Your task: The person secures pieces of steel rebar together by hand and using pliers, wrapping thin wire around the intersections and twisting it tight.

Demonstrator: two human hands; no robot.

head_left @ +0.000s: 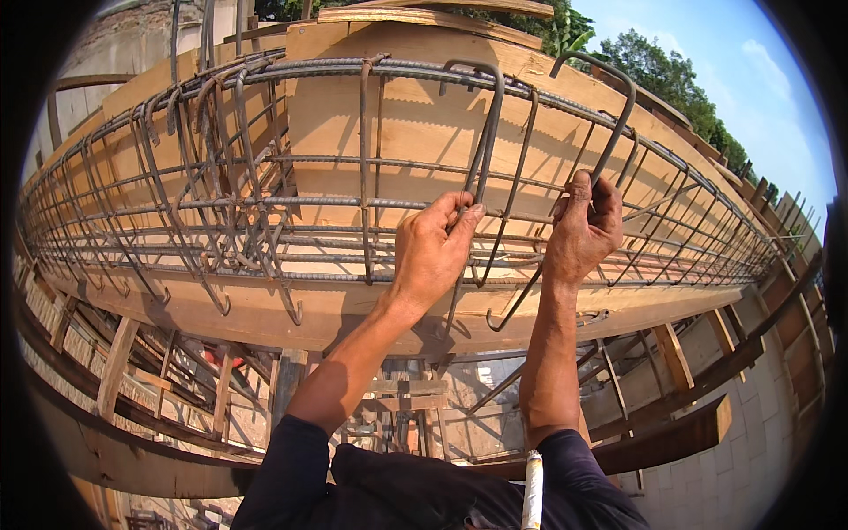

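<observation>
In front of me a cage of steel rebar (pixel 322 161) lies along a plywood formwork trough. My left hand (pixel 435 246) is closed round a hooked rebar tie (pixel 491 132), whose bent top reaches over the upper bars. Further right, my right hand (pixel 585 228) grips a second hooked rebar tie (pixel 621 124) below its curved top, with the fingers wrapped round it. This tie's hook rises above the top bar at the formwork's far side. A hooked lower end (pixel 500 323) hangs past the near board below my hands; which tie it belongs to is hard to tell.
The near formwork board (pixel 362 325) runs across below the cage. Several hooked bar ends (pixel 296 311) stick out over it on the left. Timber props (pixel 117 367) and planks (pixel 658 446) stand below. A white cigarette-like stick (pixel 533 490) shows at the lower edge.
</observation>
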